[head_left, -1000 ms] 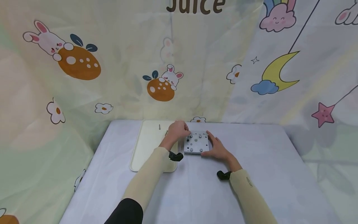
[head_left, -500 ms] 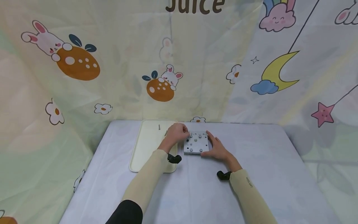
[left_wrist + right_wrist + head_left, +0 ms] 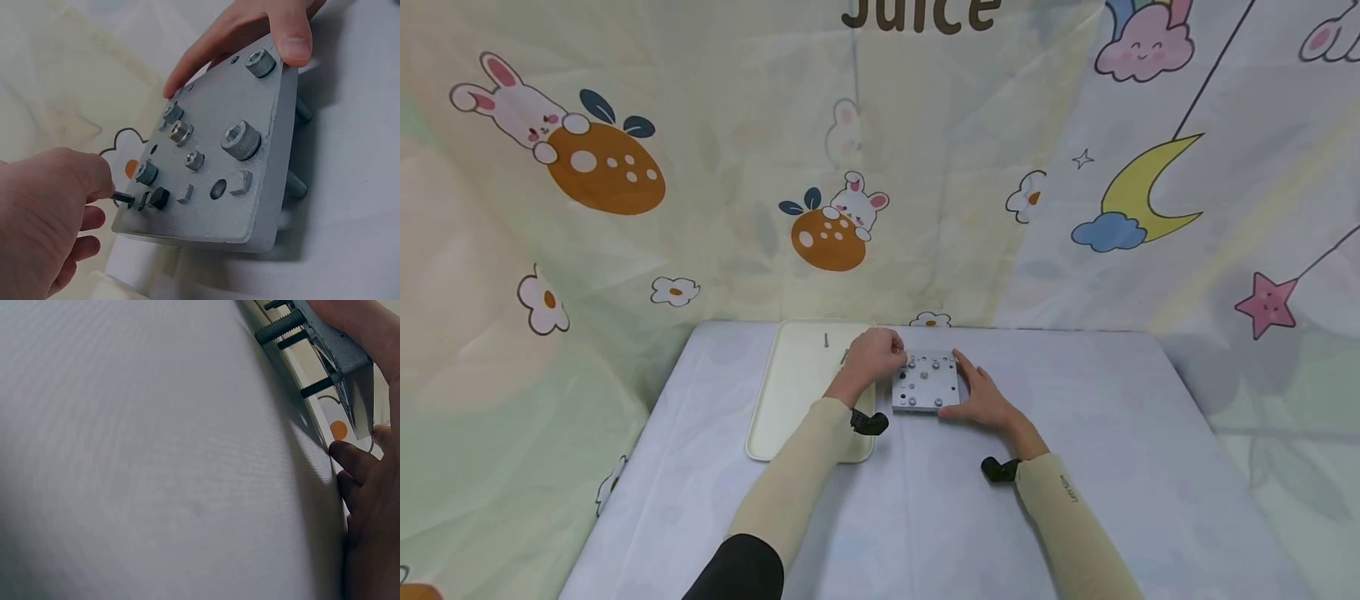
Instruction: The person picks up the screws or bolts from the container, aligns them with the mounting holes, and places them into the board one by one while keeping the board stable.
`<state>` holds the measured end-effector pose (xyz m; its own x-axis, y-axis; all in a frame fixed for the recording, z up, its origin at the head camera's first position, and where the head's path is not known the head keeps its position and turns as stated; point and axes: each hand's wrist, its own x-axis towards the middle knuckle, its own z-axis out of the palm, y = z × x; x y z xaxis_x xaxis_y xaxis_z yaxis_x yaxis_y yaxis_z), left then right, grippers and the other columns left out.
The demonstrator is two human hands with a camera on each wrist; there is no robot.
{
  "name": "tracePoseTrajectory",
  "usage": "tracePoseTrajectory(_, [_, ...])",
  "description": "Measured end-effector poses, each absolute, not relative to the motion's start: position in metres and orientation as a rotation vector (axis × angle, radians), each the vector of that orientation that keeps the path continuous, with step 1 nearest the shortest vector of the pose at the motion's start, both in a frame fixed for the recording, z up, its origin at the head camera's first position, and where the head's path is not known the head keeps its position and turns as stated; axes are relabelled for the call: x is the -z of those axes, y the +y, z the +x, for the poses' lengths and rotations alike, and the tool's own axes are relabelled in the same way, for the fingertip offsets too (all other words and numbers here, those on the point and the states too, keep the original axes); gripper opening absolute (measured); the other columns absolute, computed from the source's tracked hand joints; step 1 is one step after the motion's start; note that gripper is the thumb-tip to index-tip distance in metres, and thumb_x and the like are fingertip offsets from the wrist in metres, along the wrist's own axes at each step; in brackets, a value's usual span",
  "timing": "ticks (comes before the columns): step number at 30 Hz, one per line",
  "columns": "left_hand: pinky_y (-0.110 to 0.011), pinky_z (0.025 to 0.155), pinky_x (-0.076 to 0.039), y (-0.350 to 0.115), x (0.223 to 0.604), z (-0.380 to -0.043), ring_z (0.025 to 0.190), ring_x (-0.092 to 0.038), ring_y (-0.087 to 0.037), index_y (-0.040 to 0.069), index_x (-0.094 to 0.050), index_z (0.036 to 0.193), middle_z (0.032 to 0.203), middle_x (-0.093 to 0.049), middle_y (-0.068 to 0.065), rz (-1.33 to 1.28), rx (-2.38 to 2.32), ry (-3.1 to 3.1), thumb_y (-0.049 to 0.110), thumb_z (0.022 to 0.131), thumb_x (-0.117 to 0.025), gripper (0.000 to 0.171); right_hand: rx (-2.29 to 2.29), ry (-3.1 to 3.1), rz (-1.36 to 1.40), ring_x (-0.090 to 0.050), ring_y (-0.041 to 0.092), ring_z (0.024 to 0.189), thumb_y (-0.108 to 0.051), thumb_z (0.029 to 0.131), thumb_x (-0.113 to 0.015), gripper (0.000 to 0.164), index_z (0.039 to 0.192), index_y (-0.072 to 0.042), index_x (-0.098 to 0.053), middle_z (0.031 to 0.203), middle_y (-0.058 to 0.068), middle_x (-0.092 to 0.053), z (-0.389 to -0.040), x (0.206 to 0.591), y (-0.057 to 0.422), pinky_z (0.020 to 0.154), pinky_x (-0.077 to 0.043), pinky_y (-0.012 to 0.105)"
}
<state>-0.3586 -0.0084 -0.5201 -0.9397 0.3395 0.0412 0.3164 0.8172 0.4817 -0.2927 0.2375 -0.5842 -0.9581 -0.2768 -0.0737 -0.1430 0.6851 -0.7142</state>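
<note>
The left hand [image 3: 874, 354] pinches a bolt [image 3: 123, 198] at the metal plate [image 3: 203, 228], gripped at its edges by the right hand [image 3: 985, 400] beside the tray [image 3: 782, 400]; bolt-fitting appears underway, likely needing steady turning next.

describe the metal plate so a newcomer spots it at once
On the white table in the head view, look right of the cream tray. Held there by the right hand is the metal plate, the only thing studded with bolts.

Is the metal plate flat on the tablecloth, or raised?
Raised: bolts stick out below the metal plate, leaving a visible gap above the tablecloth.
</note>
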Motion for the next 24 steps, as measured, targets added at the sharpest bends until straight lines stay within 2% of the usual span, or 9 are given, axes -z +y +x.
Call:
tracePoseTrajectory(12, [-0.026,0.06,-0.045,-0.008,0.519,-0.358,0.065,-0.056,-0.01,0.014,-0.072,0.09,0.075,-0.062,0.007,0.559,-0.732,2.946,0.021,0.082,-0.064,0.013,1.103,2.724,-0.302,-0.008,0.044,0.143,-0.066,0.064,-0.079,0.125,0.157,-0.028,-0.005,0.157,0.01,-0.025,-0.291,0.579,0.234,0.11,-0.012,0.061])
tracePoseTrajectory(20, [-0.028,0.062,-0.047,-0.011,0.524,-0.354,0.069,-0.056,-0.012,0.012,-0.073,0.102,0.081,-0.063,0.005,0.527,-0.792,2.926,0.026,0.085,-0.064,0.023,1.106,2.726,-0.311,-0.009,0.045,0.142,-0.065,0.064,-0.079,0.124,0.157,-0.028,-0.005,0.157,0.011,-0.026,-0.29,0.579,0.234,0.109,-0.013,0.063])
tracePoseTrajectory(24, [-0.026,0.061,-0.047,-0.013,0.531,-0.352,0.071,-0.057,-0.011,0.013,-0.073,0.103,0.085,-0.065,0.006,0.498,-0.865,2.92,0.028,0.086,-0.065,0.024,1.103,2.723,-0.299,-0.008,0.045,0.142,-0.064,0.064,-0.08,0.124,0.157,-0.028,-0.005,0.157,0.011,-0.026,-0.29,0.58,0.234,0.109,-0.013,0.063])
